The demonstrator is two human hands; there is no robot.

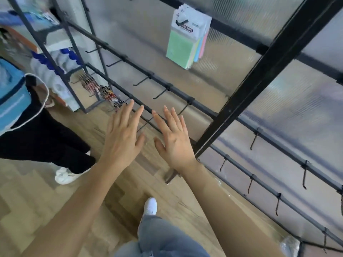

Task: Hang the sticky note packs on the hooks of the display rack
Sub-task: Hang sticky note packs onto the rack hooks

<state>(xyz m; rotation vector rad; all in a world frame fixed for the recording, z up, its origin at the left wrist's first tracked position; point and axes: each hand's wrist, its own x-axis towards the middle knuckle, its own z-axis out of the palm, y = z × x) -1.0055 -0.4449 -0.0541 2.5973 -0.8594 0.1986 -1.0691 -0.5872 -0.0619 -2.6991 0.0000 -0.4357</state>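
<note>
Nearest the camera is the wearer's jeans leg (161, 238) with a white shoe (150, 205) on the wood floor (27, 201), and both bare forearms reach forward over it. At far left another person stands in black trousers (46, 141) and a white sneaker (65, 176), with a blue bag (13, 101) at their side. Behind them a second rack (79, 75) carries small hanging goods, too blurred to name. The left grip (122, 138) is spread flat with its fingers straight, back to the camera, and holds nothing. Just beside it the right grip (175, 143) is also flat and empty. Both hover in front of a rail (130, 59) of bare hooks (161, 93), with the fingertips close to a lower rail. Above and right of the hands, well apart from them, a bunch of packs (185, 43) hangs on an upper hook (182, 22). The front one is green, with yellow, blue and pink edges behind it. A black post (259, 80) slants across to the right, and more bare hooks (304, 175) lie beyond it.
</note>
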